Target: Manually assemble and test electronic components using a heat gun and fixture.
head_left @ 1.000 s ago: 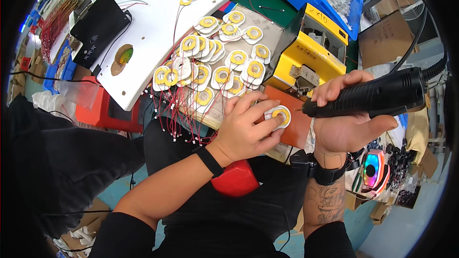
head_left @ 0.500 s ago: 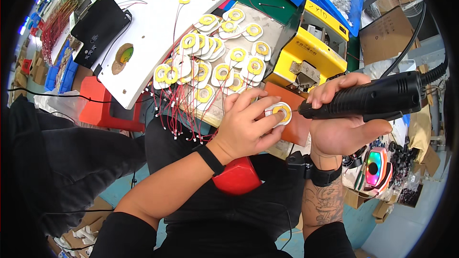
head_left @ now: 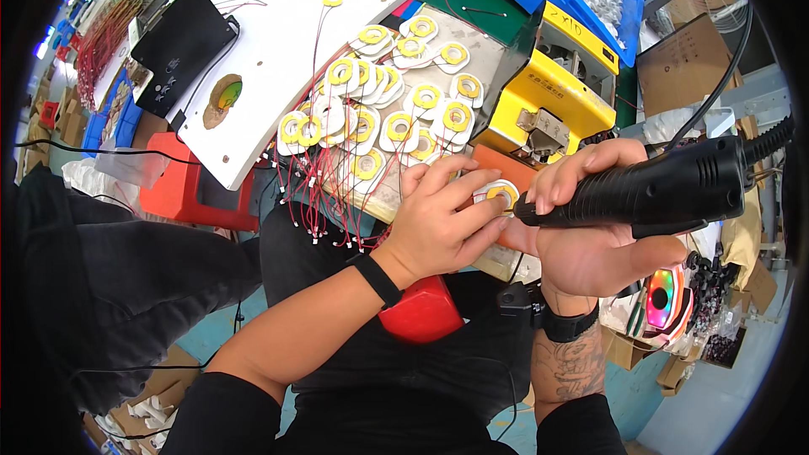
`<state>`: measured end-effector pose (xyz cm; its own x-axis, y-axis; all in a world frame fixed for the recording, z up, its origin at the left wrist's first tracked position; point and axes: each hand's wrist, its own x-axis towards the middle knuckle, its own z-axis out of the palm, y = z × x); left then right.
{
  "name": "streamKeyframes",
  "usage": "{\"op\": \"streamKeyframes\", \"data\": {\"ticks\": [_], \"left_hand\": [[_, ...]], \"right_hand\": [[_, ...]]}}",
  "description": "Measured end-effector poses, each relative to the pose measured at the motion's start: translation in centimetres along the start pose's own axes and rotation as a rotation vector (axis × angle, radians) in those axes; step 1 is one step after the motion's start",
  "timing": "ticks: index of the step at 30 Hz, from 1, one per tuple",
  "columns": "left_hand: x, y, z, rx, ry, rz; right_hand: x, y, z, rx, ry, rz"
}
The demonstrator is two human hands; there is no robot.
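My left hand (head_left: pixel 445 217) is closed on a small white plastic piece with a yellow ring (head_left: pixel 503 194), pinning it over an orange-brown pad (head_left: pixel 499 160). A corded black electric screwdriver (head_left: pixel 645 190) lies across my right hand (head_left: pixel 590 240), gripped by curled fingers with the thumb stretched out below it. Its nose is beside the yellow ring; fingers hide the tip, so I cannot tell whether it touches. Beyond my left hand, several similar white pieces with yellow rings (head_left: pixel 399 126) are spread on a board, and red wires (head_left: pixel 324 202) trail from them.
A yellow machine (head_left: pixel 560 76) stands just past the pad. Behind it is a blue bin (head_left: pixel 619 8) of small pale parts. To the left are a white tabletop (head_left: pixel 278 50), a black device (head_left: pixel 185 46) and a red stool (head_left: pixel 181 185). A colourfully lit device (head_left: pixel 663 297) sits at right.
The screwdriver has shifted left with my right hand, bringing its nose up to the ringed piece. My right fingers now reach close to my left fingertips. My left hand has barely moved.
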<state>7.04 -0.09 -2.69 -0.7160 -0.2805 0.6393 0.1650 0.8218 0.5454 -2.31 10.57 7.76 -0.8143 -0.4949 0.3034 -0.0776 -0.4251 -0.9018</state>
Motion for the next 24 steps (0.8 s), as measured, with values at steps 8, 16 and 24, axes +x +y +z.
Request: {"op": "streamKeyframes", "data": {"ticks": [8, 16, 24], "left_hand": [[-0.1, -0.2, 0.0, 0.020, -0.002, 0.017], [-0.2, 0.0, 0.2, 0.028, 0.004, 0.008], [-0.1, 0.1, 0.2, 0.050, 0.000, 0.011]], "right_hand": [[-0.2, -0.2, 0.7, -0.058, 0.003, 0.020], [0.0, 0.8, -0.3, 0.038, -0.060, -0.075], [0.0, 0.9, -0.9, 0.100, -0.025, -0.056]]}}
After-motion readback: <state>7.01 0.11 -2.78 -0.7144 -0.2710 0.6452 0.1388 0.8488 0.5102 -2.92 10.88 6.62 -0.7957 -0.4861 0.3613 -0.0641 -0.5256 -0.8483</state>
